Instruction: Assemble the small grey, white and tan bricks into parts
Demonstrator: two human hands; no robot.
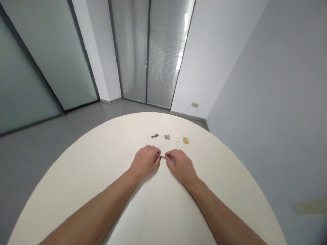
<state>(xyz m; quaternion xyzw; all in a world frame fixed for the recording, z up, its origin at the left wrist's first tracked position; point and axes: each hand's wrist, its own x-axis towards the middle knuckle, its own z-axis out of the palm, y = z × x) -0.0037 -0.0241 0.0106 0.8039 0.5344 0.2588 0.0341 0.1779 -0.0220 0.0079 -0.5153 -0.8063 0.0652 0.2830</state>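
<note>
Between my two hands is a small grey piece (162,157), short and narrow, too small to identify further. My left hand (146,159) pinches its left end with thumb and fingertips. At the other end, my right hand (180,164) holds it in a similar pinch. Both hands are low over the white table, and the fingers cover much of the piece. Just beyond them lie small groups of parts: dark ones (154,136), grey ones (167,137), white ones (177,139) and tan ones (186,140).
The round white table (89,170) has a curved far edge. Behind it stand glass panels with blinds (163,61) and frosted panels (48,51) on the left. A pale wall (276,95) rises close on the right, with a socket plate (195,104) low on the back wall.
</note>
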